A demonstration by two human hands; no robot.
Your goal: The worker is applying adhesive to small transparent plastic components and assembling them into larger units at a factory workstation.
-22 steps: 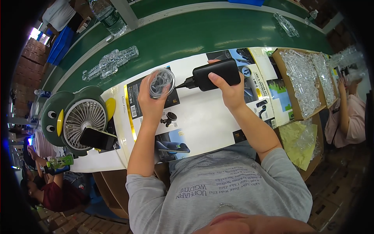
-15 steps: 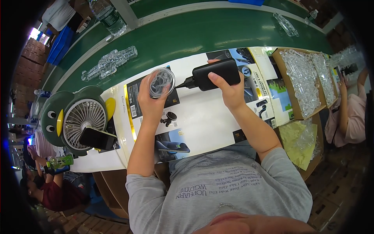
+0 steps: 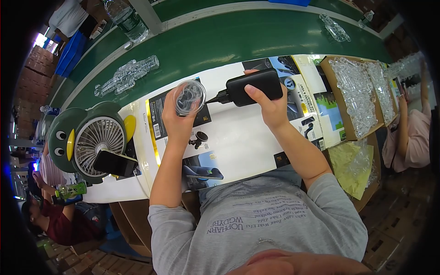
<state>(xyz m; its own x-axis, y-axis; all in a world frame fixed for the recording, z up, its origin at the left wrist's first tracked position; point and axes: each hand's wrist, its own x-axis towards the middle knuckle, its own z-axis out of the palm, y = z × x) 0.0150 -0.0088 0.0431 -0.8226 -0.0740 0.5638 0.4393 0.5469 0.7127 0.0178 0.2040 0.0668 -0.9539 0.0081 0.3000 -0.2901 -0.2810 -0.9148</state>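
My left hand [image 3: 176, 112] is closed around a clear, round plastic piece [image 3: 189, 97], with its circular end turned up and curved shapes visible inside. My right hand [image 3: 271, 103] grips a black squeeze bottle [image 3: 254, 88] lying on its side, thumb across its near face. The bottle's thin black nozzle [image 3: 220, 97] points left, its tip right at the rim of the clear piece; I cannot tell whether they touch. Both hands are above a white printed sheet [image 3: 243, 146] that covers the worktop.
On the green belt [image 3: 197, 50] beyond lie clear plastic assemblies [image 3: 126, 75]. A green fan [image 3: 98, 137] with a phone [image 3: 115, 163] against it stands left. Cardboard boxes [image 3: 350, 133] of clear parts are at right, above yellow paper [image 3: 350, 169]. A large water bottle [image 3: 129, 22] stands far left.
The clear assemblies on the green belt have shifted slightly left. At the right edge a co-worker's arm has moved. My hands, the bottle and the clear piece look unchanged.
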